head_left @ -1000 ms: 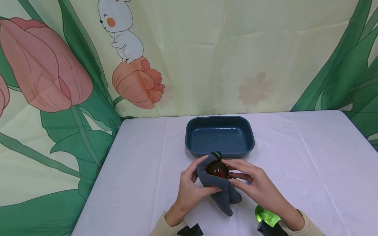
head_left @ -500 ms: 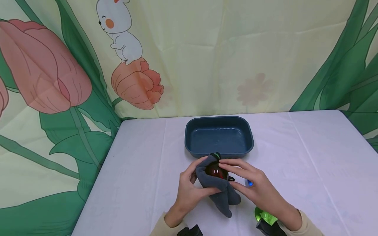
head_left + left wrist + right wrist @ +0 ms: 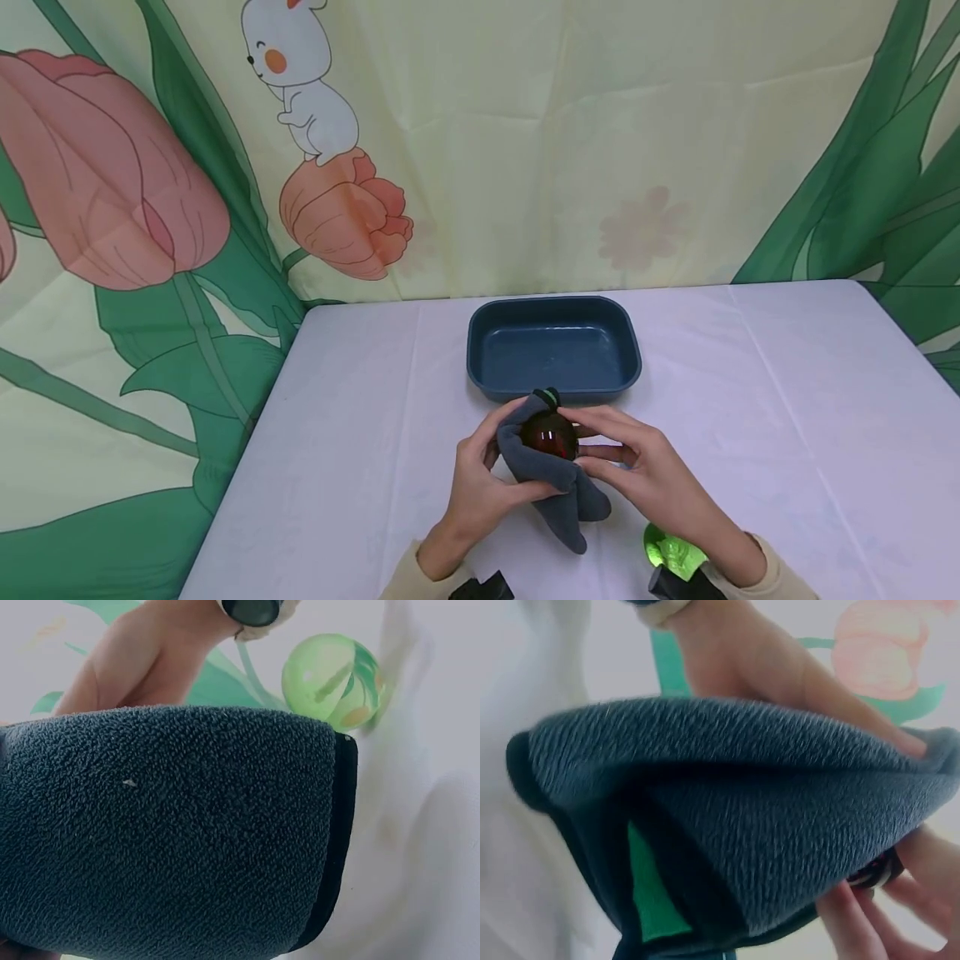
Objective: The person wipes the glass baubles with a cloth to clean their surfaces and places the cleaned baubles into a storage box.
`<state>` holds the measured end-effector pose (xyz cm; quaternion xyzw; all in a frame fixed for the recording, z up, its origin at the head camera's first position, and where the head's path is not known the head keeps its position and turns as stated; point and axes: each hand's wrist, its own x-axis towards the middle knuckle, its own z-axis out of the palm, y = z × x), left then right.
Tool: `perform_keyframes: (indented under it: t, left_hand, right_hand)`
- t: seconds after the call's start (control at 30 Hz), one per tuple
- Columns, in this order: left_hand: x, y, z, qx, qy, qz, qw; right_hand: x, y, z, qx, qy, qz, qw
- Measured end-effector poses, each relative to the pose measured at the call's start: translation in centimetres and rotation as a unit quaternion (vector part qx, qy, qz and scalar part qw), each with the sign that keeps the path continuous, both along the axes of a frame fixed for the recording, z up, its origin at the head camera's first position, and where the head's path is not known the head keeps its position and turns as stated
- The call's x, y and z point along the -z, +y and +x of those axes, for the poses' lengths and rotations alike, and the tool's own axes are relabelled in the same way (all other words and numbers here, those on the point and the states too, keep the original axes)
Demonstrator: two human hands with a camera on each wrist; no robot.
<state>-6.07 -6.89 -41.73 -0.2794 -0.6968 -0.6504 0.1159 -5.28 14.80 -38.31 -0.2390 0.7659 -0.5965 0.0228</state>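
Cloth (image 3: 536, 462) cradles the dark red ball (image 3: 550, 433) near the blue tray (image 3: 555, 354), we see; the left hand (image 3: 480, 479) grips the folds, likely as backing, while the right hand (image 3: 645, 458) pinches the ball between thumb and fingers, seemingly to steady it.

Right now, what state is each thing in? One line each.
Cloth: folded partly around the dark red ball, lower end hanging
Dark red ball: partly wrapped, glossy side exposed
Left hand: gripping the cloth
Right hand: fingers and thumb curved around the ball's side
Blue basin: upright, uncovered
Green ball: partly hidden at right wrist
White tablecloth: spread, creased
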Motion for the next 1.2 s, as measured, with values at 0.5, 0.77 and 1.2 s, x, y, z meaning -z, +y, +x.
perform_keyframes:
  t: [0.5,0.77,1.2]
  left_hand:
    - [0.10,-0.13,-0.10,-0.003,-0.024,0.017,0.9996]
    - [0.00,-0.11,-0.04,0.008,-0.034,0.031,0.9989]
    - [0.16,0.04,0.05,0.002,-0.031,0.025,0.9992]
  right_hand:
    - [-0.36,0.49,-0.05,0.003,0.096,0.093,0.991]
    - [0.15,0.60,-0.06,-0.006,0.230,0.135,0.964]
    - [0.29,0.27,0.16,0.002,0.213,0.143,0.966]
